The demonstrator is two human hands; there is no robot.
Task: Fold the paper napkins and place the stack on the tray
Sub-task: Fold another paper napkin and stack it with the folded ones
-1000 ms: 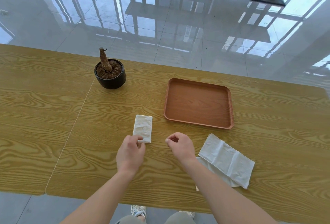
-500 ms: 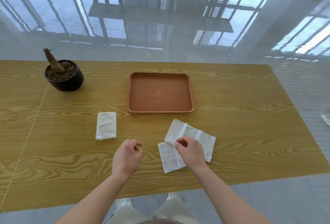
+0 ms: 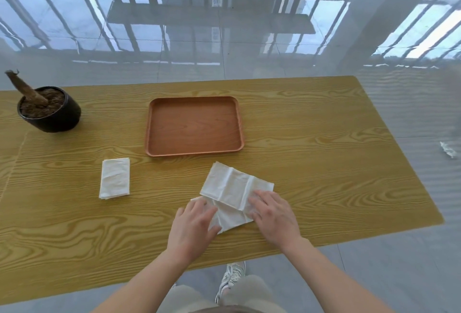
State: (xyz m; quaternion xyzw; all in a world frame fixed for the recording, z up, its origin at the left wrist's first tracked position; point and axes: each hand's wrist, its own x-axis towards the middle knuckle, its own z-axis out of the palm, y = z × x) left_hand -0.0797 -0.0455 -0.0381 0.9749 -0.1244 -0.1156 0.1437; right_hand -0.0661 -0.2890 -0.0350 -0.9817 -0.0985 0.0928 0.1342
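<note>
A folded white napkin [image 3: 115, 178] lies flat on the wooden table, left of centre. Two unfolded white napkins [image 3: 232, 188] overlap near the table's front edge, below the brown tray [image 3: 194, 152], which has nothing in it. My left hand [image 3: 192, 228] rests with fingers spread on the left corner of the lower napkin. My right hand [image 3: 273, 215] presses flat on the right end of the upper napkin. Neither hand is closed around the paper.
A black pot [image 3: 52, 115] of soil with a cut stem stands at the back left. The table's right edge [image 3: 399, 163] runs close to the napkins' right. A scrap of white paper [image 3: 449, 149] lies on the shiny floor.
My left hand let go of the folded napkin and moved right onto the unfolded napkins. My right hand opened and laid flat on them. My view shifted right.
</note>
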